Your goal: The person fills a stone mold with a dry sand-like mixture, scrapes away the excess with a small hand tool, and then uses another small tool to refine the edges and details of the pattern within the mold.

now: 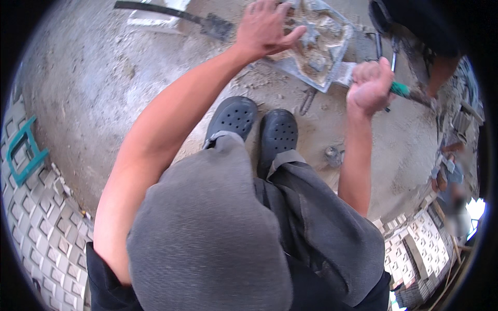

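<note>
At the top middle, a shallow square pale grey tray (340, 54) with a raised rim lies on the dusty floor. Lumpy relief and sandy crumbs cover its inside. My left hand (263, 28) reaches over the tray's left side, fingers apart, with nothing visible in it. My right hand (370, 87) is closed in a fist around a scraper (344, 74). The scraper's flat pale blade points left, against or very close to the tray's right edge; contact cannot be told. A green handle part (399, 88) shows right of the fist.
A dark flat tool (215, 26) lies by a white block (161, 19). Near my grey clogs (233, 116) are a short metal piece (307, 100) and a small round object (332, 153). Another person's dark clothing (420, 23) shows upper right. A teal frame (23, 150) stands by patterned tiles (46, 228).
</note>
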Tool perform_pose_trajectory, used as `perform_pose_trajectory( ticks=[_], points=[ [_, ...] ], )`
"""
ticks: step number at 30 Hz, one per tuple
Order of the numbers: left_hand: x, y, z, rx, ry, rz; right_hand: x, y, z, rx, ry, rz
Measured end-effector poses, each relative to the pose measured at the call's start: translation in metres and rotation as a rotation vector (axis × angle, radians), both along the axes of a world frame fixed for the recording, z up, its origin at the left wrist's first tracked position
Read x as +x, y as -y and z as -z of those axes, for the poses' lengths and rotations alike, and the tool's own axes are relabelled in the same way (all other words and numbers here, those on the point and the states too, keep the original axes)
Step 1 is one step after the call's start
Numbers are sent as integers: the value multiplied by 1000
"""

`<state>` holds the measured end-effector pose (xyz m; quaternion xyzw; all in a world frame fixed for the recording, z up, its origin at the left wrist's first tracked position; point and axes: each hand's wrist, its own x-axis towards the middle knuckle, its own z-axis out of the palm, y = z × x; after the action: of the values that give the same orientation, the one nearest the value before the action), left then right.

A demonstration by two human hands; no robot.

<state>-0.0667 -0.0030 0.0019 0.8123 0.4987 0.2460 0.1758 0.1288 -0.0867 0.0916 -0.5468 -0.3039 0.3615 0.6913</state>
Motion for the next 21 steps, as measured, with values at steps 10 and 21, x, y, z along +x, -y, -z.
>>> perform_pose_trajectory(
  ticks=[10, 21],
  points=[
    [7, -1, 3, 49, 57, 6, 13, 9, 26, -171, -235, 164],
    [5, -2, -3, -15, 62, -8, 7, 27, 28, 256, -18, -406]
  ],
)
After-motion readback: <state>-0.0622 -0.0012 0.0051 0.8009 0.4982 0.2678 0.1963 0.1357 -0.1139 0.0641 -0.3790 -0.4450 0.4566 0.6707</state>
